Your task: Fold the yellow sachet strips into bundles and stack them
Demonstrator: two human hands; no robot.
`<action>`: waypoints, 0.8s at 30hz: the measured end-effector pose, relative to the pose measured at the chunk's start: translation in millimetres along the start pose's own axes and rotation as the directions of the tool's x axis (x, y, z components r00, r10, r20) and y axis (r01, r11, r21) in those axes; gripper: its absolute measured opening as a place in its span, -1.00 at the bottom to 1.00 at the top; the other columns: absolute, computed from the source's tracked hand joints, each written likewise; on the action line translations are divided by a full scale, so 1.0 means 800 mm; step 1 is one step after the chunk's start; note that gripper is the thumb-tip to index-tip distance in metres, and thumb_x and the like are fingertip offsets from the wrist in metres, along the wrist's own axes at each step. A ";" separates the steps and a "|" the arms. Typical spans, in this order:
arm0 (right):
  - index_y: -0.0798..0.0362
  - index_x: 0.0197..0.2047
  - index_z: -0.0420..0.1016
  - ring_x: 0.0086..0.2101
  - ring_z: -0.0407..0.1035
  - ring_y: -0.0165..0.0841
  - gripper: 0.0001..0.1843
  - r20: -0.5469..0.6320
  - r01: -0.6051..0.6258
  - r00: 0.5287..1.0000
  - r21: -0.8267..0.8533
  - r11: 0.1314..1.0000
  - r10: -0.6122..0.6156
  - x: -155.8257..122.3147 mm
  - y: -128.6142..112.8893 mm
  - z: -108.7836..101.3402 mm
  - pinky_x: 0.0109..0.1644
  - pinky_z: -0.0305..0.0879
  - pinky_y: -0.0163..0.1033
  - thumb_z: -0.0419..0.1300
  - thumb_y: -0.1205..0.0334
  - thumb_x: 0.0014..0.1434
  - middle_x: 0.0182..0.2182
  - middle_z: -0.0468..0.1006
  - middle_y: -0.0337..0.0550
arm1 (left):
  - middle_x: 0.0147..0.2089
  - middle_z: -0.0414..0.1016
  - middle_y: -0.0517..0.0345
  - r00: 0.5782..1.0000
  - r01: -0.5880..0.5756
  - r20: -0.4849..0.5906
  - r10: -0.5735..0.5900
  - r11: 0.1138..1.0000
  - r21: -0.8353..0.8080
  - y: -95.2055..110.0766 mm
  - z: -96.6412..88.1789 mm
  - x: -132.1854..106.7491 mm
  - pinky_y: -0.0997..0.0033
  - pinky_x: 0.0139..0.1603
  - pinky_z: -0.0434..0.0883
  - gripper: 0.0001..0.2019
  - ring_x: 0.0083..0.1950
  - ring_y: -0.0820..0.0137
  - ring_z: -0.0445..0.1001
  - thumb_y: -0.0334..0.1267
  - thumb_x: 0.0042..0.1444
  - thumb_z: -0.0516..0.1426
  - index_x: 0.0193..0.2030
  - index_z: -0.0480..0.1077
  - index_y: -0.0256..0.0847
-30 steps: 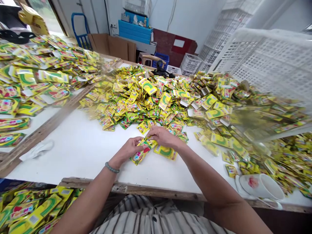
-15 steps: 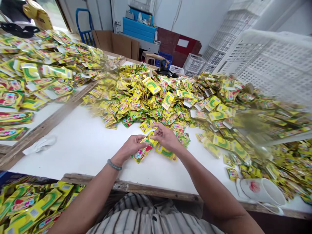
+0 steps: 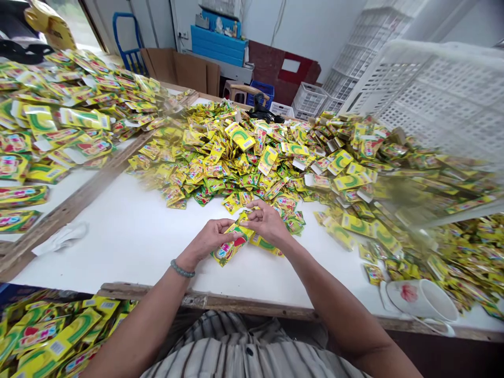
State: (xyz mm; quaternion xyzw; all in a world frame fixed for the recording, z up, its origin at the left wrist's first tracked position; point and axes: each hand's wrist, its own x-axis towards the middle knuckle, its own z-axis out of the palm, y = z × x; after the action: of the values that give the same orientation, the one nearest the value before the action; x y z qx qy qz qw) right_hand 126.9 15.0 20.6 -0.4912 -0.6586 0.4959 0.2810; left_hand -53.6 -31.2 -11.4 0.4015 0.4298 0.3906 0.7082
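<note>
My left hand (image 3: 208, 240) is closed around a flat yellow candy box (image 3: 227, 251) with a red fruit picture and colourful letters, tilted just above the white tabletop. At the box's upper end, the thumb and fingers of my right hand (image 3: 268, 224) pinch a small yellow sachet (image 3: 243, 216). Fingers partly hide where sachet and box meet, so I cannot tell how far in it is. Another yellow box (image 3: 266, 245) lies on the table under my right hand. Beyond both hands spreads a heap of small sachets (image 3: 220, 170).
Loose boxes (image 3: 352, 181) are heaped at the right, near a tipped white crate (image 3: 437, 94). A white mug (image 3: 421, 299) lies on its side near the front edge. A wooden strip (image 3: 86, 191) divides the table at left, with more boxes beyond. Below left are filled boxes (image 3: 55, 341).
The view has shifted slightly, so the scene sits a little further left and up. Both hands stay together at the box, the right fingers slightly closer over its upper end.
</note>
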 end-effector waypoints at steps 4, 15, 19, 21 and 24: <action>-0.01 -0.11 0.37 -0.44 0.42 -0.38 -0.66 -0.057 0.064 0.995 -0.185 0.981 -0.076 -0.007 -0.009 0.009 -0.30 0.28 -0.28 0.31 0.25 0.03 -0.47 0.56 -0.31 | -0.41 0.60 0.16 1.000 -0.016 -0.027 0.016 1.000 0.018 0.000 -0.001 -0.001 0.48 -0.44 0.35 -0.59 -0.47 0.41 0.47 -0.12 -0.21 0.43 -0.22 0.55 -0.28; 0.02 -0.06 0.35 -0.40 0.38 -0.42 -0.54 0.147 0.089 0.986 -0.051 0.995 -0.081 -0.014 -0.004 -0.010 -0.30 0.30 -0.30 0.33 0.32 -0.06 -0.39 0.49 -0.30 | -0.35 0.61 0.11 0.999 0.024 0.033 -0.024 1.000 -0.013 -0.007 -0.006 0.000 0.49 -0.40 0.35 -0.58 -0.44 0.44 0.46 -0.09 -0.19 0.42 -0.22 0.57 -0.31; -0.01 -0.08 0.34 -0.45 0.36 -0.43 -0.60 0.063 0.149 0.989 -0.255 0.955 -0.137 -0.016 -0.006 0.001 -0.31 0.26 -0.31 0.25 0.44 -0.02 -0.46 0.48 -0.36 | -0.39 0.60 0.10 1.000 0.013 0.005 -0.013 1.000 -0.008 -0.007 -0.006 -0.001 0.50 -0.44 0.32 -0.55 -0.48 0.44 0.44 -0.07 -0.18 0.42 -0.18 0.57 -0.32; -0.02 -0.07 0.33 -0.45 0.38 -0.43 -0.59 0.095 0.142 0.988 -0.256 0.956 -0.122 -0.016 -0.006 0.006 -0.31 0.25 -0.32 0.18 0.49 0.00 -0.47 0.51 -0.36 | -0.42 0.59 0.12 1.000 0.004 -0.014 -0.004 1.000 -0.002 -0.009 -0.008 -0.001 0.51 -0.47 0.28 -0.54 -0.51 0.46 0.42 -0.06 -0.17 0.41 -0.16 0.57 -0.32; -0.02 0.00 0.29 -0.42 0.41 -0.41 -0.61 0.195 0.093 0.979 -0.131 0.987 -0.066 -0.016 -0.005 0.003 -0.32 0.25 -0.32 0.16 0.42 0.09 -0.44 0.58 -0.32 | -0.39 0.60 0.11 1.000 -0.004 -0.019 0.004 1.000 0.001 -0.011 -0.010 0.000 0.50 -0.46 0.29 -0.54 -0.50 0.46 0.43 -0.04 -0.15 0.40 -0.15 0.57 -0.30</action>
State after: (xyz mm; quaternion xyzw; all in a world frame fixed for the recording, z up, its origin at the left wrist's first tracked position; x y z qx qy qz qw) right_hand 127.6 2.1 25.1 -0.4332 -0.7346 0.4817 0.2018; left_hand -58.8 -32.8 -22.0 0.3991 0.4357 0.3956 0.7031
